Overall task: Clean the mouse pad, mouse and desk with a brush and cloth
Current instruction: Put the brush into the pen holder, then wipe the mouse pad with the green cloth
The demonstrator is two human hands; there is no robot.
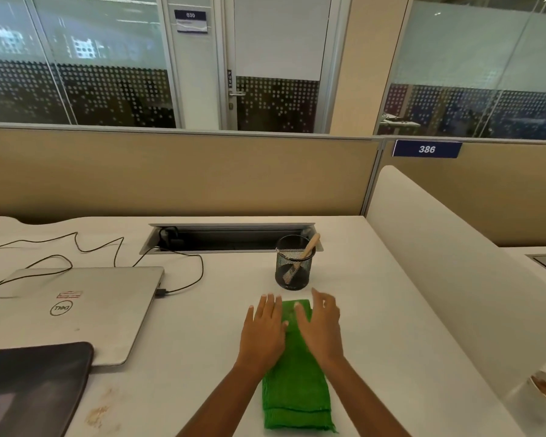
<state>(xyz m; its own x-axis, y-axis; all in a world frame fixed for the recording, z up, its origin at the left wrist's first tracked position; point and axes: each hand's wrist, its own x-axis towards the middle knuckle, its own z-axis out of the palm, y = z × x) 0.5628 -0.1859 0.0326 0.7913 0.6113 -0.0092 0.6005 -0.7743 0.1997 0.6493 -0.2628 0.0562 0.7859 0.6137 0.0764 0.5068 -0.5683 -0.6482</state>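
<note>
A folded green cloth (297, 395) lies lengthwise on the white desk (208, 310), near the front edge. My left hand (264, 329) lies flat on the cloth's far left part, fingers straight. My right hand (320, 326) hovers or rests over its far right part, fingers spread and slightly blurred. A brush with a wooden handle (309, 247) stands in a black mesh cup (293, 263) just beyond the cloth. A dark mouse pad (29, 389) lies at the front left, partly over the laptop. No mouse is in view.
A shut silver laptop (76, 310) sits at left with a black cable (183, 272) running to the open cable tray (230, 238). Brownish stains (100, 411) mark the desk by the mouse pad. A white divider (454, 279) bounds the right side.
</note>
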